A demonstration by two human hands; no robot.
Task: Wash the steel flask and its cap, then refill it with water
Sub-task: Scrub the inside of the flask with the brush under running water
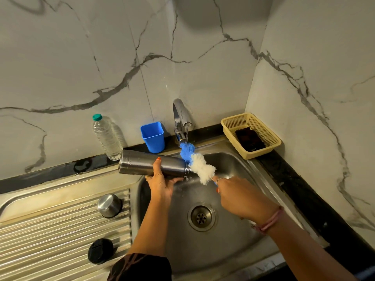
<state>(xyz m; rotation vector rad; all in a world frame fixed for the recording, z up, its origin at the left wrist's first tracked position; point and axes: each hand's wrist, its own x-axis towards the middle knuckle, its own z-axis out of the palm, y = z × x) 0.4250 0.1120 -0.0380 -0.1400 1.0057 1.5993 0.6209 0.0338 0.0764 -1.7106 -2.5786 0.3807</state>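
The steel sink (239, 169) with its ribbed draining board (50, 236) fills the lower part of the view, and a thin stream of water runs from the tap (179, 116) into the basin. Over the basin, the left hand (160, 179) holds the steel flask (150, 164) lying almost flat, its fingers wrapped around the body from below and its open mouth turned to the right. The right hand (231, 193) grips the handle of a bottle brush (195, 162), whose blue and white bristles are outside the flask, just beside the mouth and under the running water. On the draining board lie the steel cap (109, 205) and a black inner lid (100, 251), both apart from the flask.

I judge the washing to be in its early or middle part: the flask is open and the brush is wet, but I cannot tell if the inside is already scrubbed. The two lids look not yet washed, and the refilling is left to do.
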